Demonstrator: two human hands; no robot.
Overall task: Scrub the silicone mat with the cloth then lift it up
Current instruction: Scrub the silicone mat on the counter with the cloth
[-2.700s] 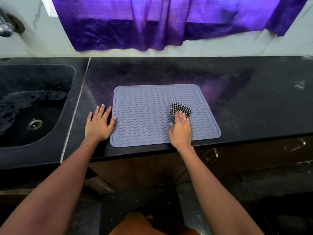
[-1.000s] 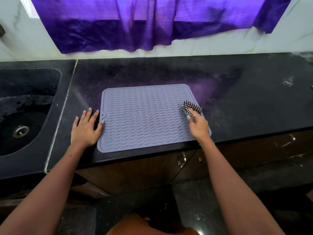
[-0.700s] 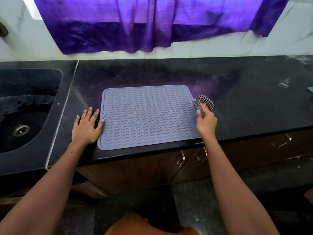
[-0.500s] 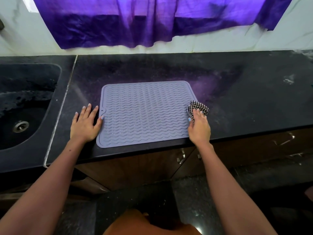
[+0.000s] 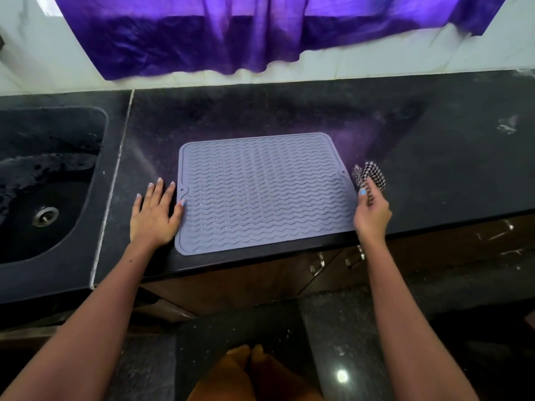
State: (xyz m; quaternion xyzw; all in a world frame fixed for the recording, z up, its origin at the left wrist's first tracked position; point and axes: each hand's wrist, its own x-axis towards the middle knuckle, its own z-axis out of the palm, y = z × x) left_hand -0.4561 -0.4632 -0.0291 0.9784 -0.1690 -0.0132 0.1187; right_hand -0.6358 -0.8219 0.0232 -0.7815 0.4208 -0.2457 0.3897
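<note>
Both forearms reach forward over the counter edge, one either side of the silicone mat (image 5: 262, 192).

Left hand (image 5: 155, 214): flat, palm down on the black counter (image 5: 434, 157) just beside the mat's left edge. Fingers straight and spread, grasping nothing; thumb tip touches the mat's left rim near the small corner hole.

Right hand (image 5: 372, 211): at the mat's right edge, wrist over the mat's near-right corner. Fingers curled round the checkered cloth (image 5: 369, 175), which bunches out past the fingertips. Cloth sits just off the mat's right rim, over bare counter; can't tell if it touches the counter, that area is motion-blurred.

Mat: grey, wavy-ribbed, lying flat on the counter, near edge close to the counter's front lip, not yet lifted.

Sink (image 5: 95, 180): left of the mat, well apart, past the counter seam. Dark basin with a metal drain (image 5: 45, 216) and patchy wet-looking marks inside; no items in it that I can make out.

Purple curtain (image 5: 260, 33) hangs on the wall behind the mat.
</note>
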